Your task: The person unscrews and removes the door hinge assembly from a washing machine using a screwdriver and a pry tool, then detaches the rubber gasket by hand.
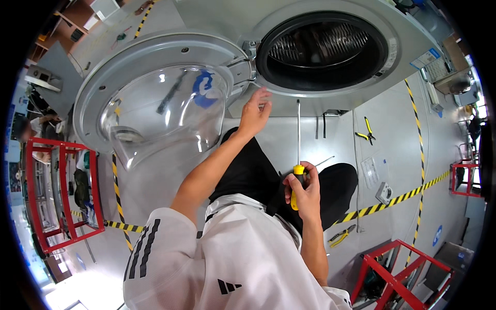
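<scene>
The label [425, 58] on the washer [330, 105] seems unreadably small.

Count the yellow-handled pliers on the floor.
2. Upper pliers: right of and below the washing machine. Lower pliers: just below the diagonal striped tape. Others may be hidden behind the person or door.

The right hand [307, 192] grips a screwdriver [298, 137] (yellow-and-black handle [298, 169]). The left hand [253, 114] hovers near the hinge [250, 51] joining the open door [147, 98] to the washing machine [330, 102].
</scene>
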The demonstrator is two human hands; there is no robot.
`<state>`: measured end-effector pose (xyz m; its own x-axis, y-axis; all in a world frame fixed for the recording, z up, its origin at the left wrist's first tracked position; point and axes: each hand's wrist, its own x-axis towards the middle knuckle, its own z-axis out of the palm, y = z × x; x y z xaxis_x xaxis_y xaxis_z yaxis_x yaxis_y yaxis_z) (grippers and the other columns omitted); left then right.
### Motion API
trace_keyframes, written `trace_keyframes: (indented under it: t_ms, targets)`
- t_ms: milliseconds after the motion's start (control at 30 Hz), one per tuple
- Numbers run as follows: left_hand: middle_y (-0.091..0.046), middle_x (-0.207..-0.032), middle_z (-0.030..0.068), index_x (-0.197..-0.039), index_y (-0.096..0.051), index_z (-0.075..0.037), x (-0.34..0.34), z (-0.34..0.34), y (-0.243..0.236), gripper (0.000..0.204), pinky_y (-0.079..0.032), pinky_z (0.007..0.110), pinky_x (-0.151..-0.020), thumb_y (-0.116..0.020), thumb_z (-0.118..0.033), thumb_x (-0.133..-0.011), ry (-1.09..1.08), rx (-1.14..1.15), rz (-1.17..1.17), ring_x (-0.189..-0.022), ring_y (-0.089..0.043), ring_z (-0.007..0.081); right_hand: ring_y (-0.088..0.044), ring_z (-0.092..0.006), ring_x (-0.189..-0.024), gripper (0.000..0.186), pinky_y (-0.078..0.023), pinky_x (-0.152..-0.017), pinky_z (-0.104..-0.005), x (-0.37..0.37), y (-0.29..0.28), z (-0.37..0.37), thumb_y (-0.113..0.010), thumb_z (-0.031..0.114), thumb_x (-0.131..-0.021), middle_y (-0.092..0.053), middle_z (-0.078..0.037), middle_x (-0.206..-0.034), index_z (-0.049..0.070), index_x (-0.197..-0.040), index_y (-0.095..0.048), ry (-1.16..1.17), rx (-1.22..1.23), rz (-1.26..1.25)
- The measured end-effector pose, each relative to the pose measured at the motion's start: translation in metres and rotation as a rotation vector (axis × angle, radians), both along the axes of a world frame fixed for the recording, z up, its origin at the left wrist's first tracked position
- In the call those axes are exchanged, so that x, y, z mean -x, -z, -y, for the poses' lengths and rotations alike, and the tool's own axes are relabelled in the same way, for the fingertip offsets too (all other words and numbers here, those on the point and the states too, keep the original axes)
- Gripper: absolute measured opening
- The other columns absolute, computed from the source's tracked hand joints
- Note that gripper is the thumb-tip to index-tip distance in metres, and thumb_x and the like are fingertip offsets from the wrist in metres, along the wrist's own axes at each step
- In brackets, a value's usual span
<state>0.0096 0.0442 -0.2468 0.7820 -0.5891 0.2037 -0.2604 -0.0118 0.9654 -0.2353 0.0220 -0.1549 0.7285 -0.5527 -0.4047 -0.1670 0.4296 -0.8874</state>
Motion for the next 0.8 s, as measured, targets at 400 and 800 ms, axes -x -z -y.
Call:
trace_keyframes:
  t_ms: [400, 800]
  targets:
    - [-0.061, -0.093, 0.0085, -0.103, -0.056, -0.003, -0.013, 0.059, -0.046, 0.03, -0.048, 0.035, -0.081, -0.056, -0.032, -0.093, 0.022, 1.047, -1.394, -0.086, -0.057, 0.0192, -0.055, -0.0105, -0.056, 0.035, -0.045, -0.049, -0.0229, -0.037, -0.031, -0.001, -0.057, 0.01, -0.092, -0.064, -0.013, -0.09, 0.003, -0.122, -0.041, -0.009, 0.13, -0.058]
    - [-0.064, -0.083, 0.0057, -0.092, -0.063, -0.001, -0.022, 0.065, -0.033, 0.032, -0.053, 0.029, -0.076, -0.066, -0.033, -0.086, 0.094, 1.253, -1.5, -0.076, -0.059, 0.015, -0.055, -0.0082, -0.055, 0.037, -0.043, -0.045, -0.0206, -0.047, -0.037, 0.0, -0.059, 0.006, -0.09, -0.062, -0.012, -0.093, 0.001, -0.123, -0.044, -0.024, 0.232, -0.044]
